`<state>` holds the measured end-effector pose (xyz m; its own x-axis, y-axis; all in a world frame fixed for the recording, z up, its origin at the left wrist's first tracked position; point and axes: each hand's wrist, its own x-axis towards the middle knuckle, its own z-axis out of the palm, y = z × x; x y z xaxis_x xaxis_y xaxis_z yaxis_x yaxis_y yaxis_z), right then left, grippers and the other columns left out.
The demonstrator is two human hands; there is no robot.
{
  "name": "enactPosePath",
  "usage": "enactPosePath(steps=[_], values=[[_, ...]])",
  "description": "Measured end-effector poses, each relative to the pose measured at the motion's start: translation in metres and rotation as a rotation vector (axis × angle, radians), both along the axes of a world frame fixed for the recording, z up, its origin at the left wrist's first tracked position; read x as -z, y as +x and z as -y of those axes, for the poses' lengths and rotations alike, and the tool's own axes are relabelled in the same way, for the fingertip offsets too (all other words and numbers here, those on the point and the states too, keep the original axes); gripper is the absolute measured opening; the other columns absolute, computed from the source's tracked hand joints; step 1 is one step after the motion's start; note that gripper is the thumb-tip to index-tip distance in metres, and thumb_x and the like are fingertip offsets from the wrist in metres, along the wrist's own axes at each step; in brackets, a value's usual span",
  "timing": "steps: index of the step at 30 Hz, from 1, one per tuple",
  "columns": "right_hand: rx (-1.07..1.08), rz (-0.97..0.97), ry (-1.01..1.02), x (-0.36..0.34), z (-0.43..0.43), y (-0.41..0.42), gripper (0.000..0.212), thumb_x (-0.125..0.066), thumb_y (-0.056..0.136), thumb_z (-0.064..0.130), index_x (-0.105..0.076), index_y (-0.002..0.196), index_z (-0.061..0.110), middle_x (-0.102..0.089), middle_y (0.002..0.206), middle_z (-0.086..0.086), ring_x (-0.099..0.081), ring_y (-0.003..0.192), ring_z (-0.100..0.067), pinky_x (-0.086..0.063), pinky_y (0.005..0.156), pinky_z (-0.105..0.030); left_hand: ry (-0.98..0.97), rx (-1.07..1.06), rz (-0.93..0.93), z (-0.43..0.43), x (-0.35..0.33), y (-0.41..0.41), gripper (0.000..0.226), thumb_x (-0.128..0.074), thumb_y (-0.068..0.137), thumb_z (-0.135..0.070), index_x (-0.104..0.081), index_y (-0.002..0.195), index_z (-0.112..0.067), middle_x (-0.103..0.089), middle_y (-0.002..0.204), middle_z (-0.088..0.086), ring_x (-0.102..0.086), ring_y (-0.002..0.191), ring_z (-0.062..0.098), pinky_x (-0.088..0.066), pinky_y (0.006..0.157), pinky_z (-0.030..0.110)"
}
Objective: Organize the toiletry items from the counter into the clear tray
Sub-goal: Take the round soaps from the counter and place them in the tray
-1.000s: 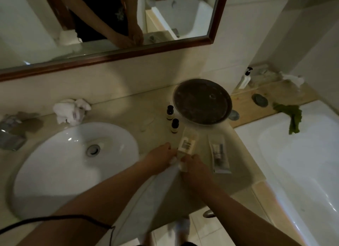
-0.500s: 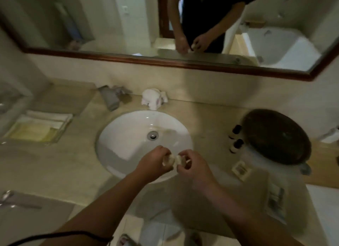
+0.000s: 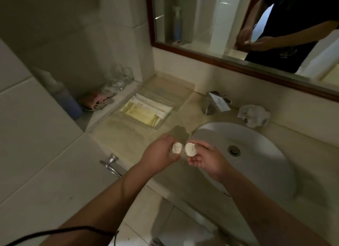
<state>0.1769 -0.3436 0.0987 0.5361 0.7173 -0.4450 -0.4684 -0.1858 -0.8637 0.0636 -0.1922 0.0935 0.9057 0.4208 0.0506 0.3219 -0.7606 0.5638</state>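
Observation:
My left hand grips a small round white soap, and my right hand grips a second round white soap. Both soaps hang side by side over the counter's front edge, just left of the sink. The clear tray lies on the counter up and to the left of my hands, with yellowish and white packets inside it. A short stretch of bare counter separates my hands from the tray.
A white oval sink lies to the right, with a chrome tap and a crumpled white cloth behind it. Glasses, a folded cloth and a blue bottle stand on a side ledge at left. A mirror hangs above.
My view swung left from the counter's right end, where I picked the items up, past the sink. Both hands carried the soaps left, and the tray now lies close ahead.

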Motion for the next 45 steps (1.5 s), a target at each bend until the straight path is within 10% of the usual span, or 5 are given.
enactPosePath(steps=[7, 25, 34, 45], values=[[-0.212, 0.314, -0.091, 0.001, -0.072, -0.004, 0.044, -0.063, 0.08, -0.012, -0.064, 0.106, 0.023, -0.064, 0.095, -0.011, -0.059, 0.075, -0.017, -0.05, 0.071, -0.033, 0.013, -0.107, 0.006, -0.068, 0.003, -0.015, 0.035, -0.073, 0.073, -0.036, -0.061, 0.102, -0.021, -0.058, 0.096, -0.003, -0.056, 0.077, 0.013, -0.051, 0.067, 0.032], [-0.478, 0.711, -0.22, 0.045, -0.228, 0.093, 0.035, -0.075, 0.076, 0.002, -0.061, 0.107, 0.011, -0.069, 0.1, -0.006, -0.066, 0.09, -0.018, -0.05, 0.072, -0.023, 0.043, -0.41, -0.186, -0.162, 0.036, 0.044, 0.044, -0.07, 0.073, -0.053, -0.064, 0.1, -0.019, -0.067, 0.096, 0.0, -0.063, 0.088, 0.019, -0.052, 0.072, 0.031], [-0.817, 1.227, -0.53, 0.053, -0.274, 0.125, 0.044, -0.074, 0.07, 0.042, -0.067, 0.111, 0.029, -0.059, 0.112, 0.001, -0.056, 0.104, -0.019, -0.044, 0.08, -0.027, 0.16, -0.37, -0.417, -0.177, 0.072, 0.085, 0.052, -0.057, 0.079, -0.061, -0.06, 0.107, -0.018, -0.058, 0.109, 0.004, -0.052, 0.103, 0.025, -0.041, 0.084, 0.04], [-1.082, 1.371, -0.572, 0.067, -0.294, 0.132, 0.042, -0.066, 0.073, 0.05, -0.059, 0.113, 0.042, -0.053, 0.111, 0.004, -0.045, 0.112, -0.021, -0.044, 0.089, -0.039, 0.184, -0.407, -0.422, -0.182, 0.08, 0.089, 0.041, -0.056, 0.079, -0.058, -0.061, 0.094, -0.02, -0.062, 0.099, 0.002, -0.051, 0.098, 0.024, -0.034, 0.082, 0.04]])
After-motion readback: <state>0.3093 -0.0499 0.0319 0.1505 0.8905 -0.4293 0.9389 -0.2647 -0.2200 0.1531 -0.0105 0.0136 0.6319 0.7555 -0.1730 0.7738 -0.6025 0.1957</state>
